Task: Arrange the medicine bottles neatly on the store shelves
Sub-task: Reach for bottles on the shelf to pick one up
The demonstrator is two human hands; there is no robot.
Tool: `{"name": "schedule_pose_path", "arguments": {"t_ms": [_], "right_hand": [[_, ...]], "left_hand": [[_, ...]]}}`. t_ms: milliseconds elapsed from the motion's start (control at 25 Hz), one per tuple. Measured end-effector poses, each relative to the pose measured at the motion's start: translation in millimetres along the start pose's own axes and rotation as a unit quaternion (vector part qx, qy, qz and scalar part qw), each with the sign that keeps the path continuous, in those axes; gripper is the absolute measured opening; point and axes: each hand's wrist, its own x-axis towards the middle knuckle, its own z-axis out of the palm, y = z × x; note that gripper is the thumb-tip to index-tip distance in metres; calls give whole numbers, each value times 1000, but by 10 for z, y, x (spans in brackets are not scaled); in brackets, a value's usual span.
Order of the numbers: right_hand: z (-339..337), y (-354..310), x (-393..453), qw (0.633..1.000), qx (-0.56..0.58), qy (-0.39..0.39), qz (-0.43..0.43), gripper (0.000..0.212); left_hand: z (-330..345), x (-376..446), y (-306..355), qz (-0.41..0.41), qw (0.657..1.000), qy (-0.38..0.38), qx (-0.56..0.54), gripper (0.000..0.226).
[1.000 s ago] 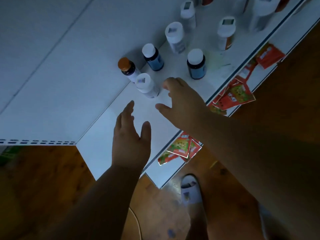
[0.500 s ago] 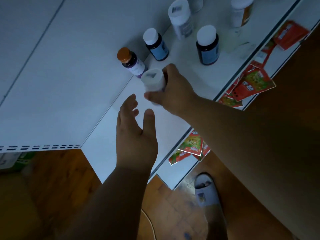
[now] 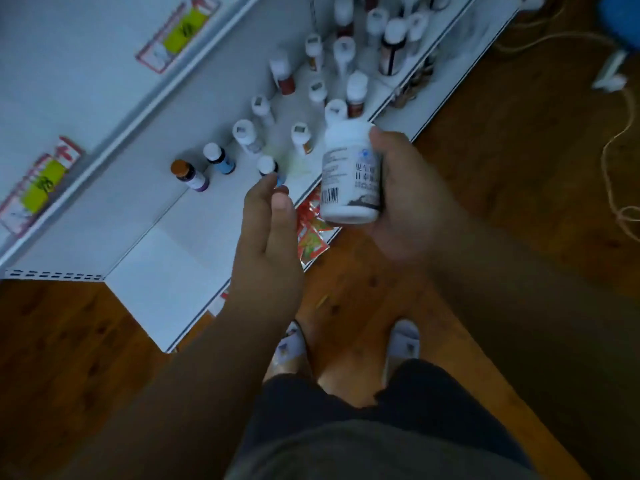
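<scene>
My right hand (image 3: 401, 199) grips a white medicine bottle (image 3: 349, 174) with a printed label and barcode, held in the air in front of the shelf edge. Just to its left my left hand (image 3: 268, 237) is open, fingers loosely apart and holding nothing. On the white shelf (image 3: 166, 244) stand an orange-capped dark bottle (image 3: 189, 175), a white-capped blue-label bottle (image 3: 219, 158) and another white-capped bottle (image 3: 267, 166) partly hidden behind my left fingertips. Several more white-capped bottles (image 3: 348, 50) stand scattered further along the shelf.
Red sachets (image 3: 311, 237) hang along the shelf's front edge. Price tags with yellow labels (image 3: 41, 185) sit on the upper shelf rail. Wooden floor lies below, with my slippered feet (image 3: 401, 344) and cables (image 3: 620, 140) at the right.
My right hand has lifted the white bottle off the shelf and drawn it back toward me. The view has pulled back, showing more of the shelf. My left hand stays open beside it.
</scene>
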Motion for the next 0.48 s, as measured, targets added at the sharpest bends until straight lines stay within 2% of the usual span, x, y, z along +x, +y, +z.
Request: {"name": "schedule_pose_path", "arguments": {"t_ms": [80, 200, 320, 480], "right_hand": [[-134, -544, -308, 997, -51, -20, -47, 37], [-253, -1204, -627, 986, -123, -47, -104, 53], [-254, -1690, -715, 982, -135, -44, -122, 51], [-223, -2288, -536, 975, -123, -43, -181, 55]], "left_hand": [[172, -87, 527, 28, 998, -17, -51, 57], [424, -94, 1188, 91, 990, -66, -86, 54], [576, 49, 1681, 142, 980, -108, -83, 62], [755, 590, 2090, 183, 969, -151, -74, 50]]}}
